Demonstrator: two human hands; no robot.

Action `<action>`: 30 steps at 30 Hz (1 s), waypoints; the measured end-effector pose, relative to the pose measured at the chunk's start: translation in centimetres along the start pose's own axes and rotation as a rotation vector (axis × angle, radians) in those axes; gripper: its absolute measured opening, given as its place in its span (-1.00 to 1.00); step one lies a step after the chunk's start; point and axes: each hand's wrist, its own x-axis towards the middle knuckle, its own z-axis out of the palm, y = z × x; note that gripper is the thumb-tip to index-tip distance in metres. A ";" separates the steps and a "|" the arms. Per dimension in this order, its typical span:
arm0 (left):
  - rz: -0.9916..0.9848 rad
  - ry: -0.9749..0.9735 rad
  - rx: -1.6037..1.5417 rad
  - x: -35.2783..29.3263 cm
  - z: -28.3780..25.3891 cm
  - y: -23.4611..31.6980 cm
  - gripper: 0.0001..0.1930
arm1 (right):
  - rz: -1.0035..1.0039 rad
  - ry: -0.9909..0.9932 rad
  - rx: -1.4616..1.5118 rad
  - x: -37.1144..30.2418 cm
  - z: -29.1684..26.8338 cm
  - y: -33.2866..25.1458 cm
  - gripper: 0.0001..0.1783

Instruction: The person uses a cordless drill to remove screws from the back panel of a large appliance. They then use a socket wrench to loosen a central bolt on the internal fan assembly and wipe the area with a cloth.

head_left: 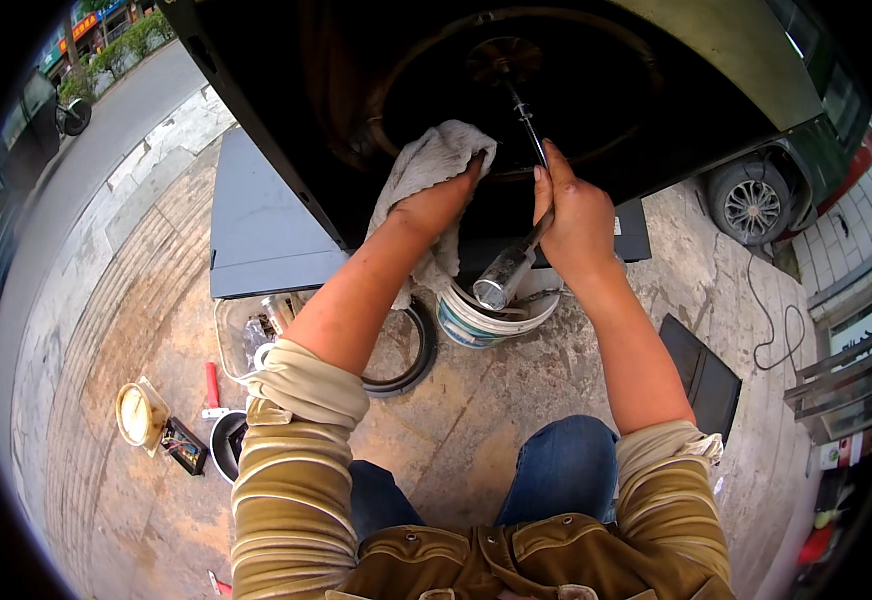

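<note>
Right hand point(578, 215) wraps a long steel wrench point(522, 190), thin shaft, thick polished socket end, reaching into the dark machine cavity point(436, 90). Left hand point(438, 205) presses a crumpled grey rag point(426, 175) against the rim. White bucket point(476, 322) below.

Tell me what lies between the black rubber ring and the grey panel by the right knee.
In the head view, a white bucket stands between the black rubber ring and the grey panel.
</note>
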 end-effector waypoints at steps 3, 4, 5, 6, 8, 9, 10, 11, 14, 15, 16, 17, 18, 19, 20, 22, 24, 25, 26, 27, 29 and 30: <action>-0.018 -0.053 -0.019 0.3 0.0 -0.3 -0.57 | -0.049 0.022 -0.104 0.0 0.0 0.0 -0.67; -0.022 -0.051 -0.020 0.3 0.3 -0.5 -0.56 | -0.063 0.045 -0.121 0.1 0.1 0.1 -0.67; -0.026 -0.051 -0.023 0.3 0.6 -0.8 -0.56 | -0.078 0.067 -0.138 0.1 0.1 0.1 -0.67; -0.026 -0.094 0.042 0.4 0.9 -1.1 -0.56 | -0.081 0.050 -0.160 0.1 0.2 0.0 -0.66; -0.021 -0.182 0.162 0.7 1.0 -1.4 -0.55 | -0.087 0.012 -0.213 0.2 0.1 -0.4 -0.65; -0.027 -0.165 0.100 0.7 1.0 -1.2 -0.54 | -0.095 0.008 -0.228 0.1 0.3 -0.4 -0.65; -0.034 -0.149 0.038 0.8 1.0 -1.1 -0.54 | -0.104 0.005 -0.243 0.0 0.6 -0.4 -0.64; -0.042 -0.130 -0.017 0.7 0.8 -1.0 -0.53 | -0.113 0.004 -0.252 -0.1 0.9 -0.5 -0.64; 0.023 0.067 -0.091 0.4 1.3 -1.3 -0.60 | -0.042 -0.014 -0.179 0.3 0.7 -0.6 -0.63; 0.041 0.116 -0.090 0.5 1.4 -1.6 -0.60 | -0.019 -0.019 -0.142 0.5 0.7 -0.7 -0.63; 0.053 0.143 -0.080 0.4 1.5 -1.9 -0.59 | 0.019 0.007 -0.008 0.6 1.1 -0.9 -0.64; 0.060 0.142 -0.055 0.5 1.8 -1.9 -0.59 | 0.062 0.033 0.114 0.6 1.3 -0.8 -0.65; 0.069 0.131 -0.025 0.5 2.1 -1.9 -0.58 | 0.105 0.060 0.236 0.5 1.5 -0.7 -0.66; 0.080 0.126 0.006 0.6 2.4 -2.0 -0.58 | 0.259 0.057 0.541 0.3 1.9 -0.7 -0.66; 0.090 0.125 0.045 0.7 2.5 -2.3 -0.58 | 0.412 0.052 0.854 0.1 2.5 -1.2 -0.67; 0.080 0.085 0.086 1.0 2.7 -3.0 -0.57 | 0.632 0.043 1.462 -0.1 3.2 -1.9 -0.66; 0.015 -0.060 0.051 1.1 2.5 -2.6 -0.54 | 0.843 0.122 2.124 0.0 3.5 -3.0 -0.64; -0.027 -0.145 0.025 1.2 2.4 -2.4 -0.52 | 0.942 0.168 2.457 0.0 3.5 -3.2 -0.63; -0.071 -0.228 0.005 1.3 2.1 -2.2 -0.50 | 0.928 0.106 2.800 0.1 3.7 -3.4 -0.58; -0.098 -0.275 -0.006 1.2 1.8 -2.1 -0.52 | 0.974 0.159 2.836 0.2 3.6 -3.6 -0.59; -0.094 -0.310 -0.023 0.9 1.4 -1.9 -0.56 | 1.064 0.264 2.906 0.6 3.3 -4.4 -0.60; -0.073 -0.317 -0.020 0.9 1.2 -1.9 -0.57 | 1.086 0.272 2.898 0.9 3.2 -4.8 -0.61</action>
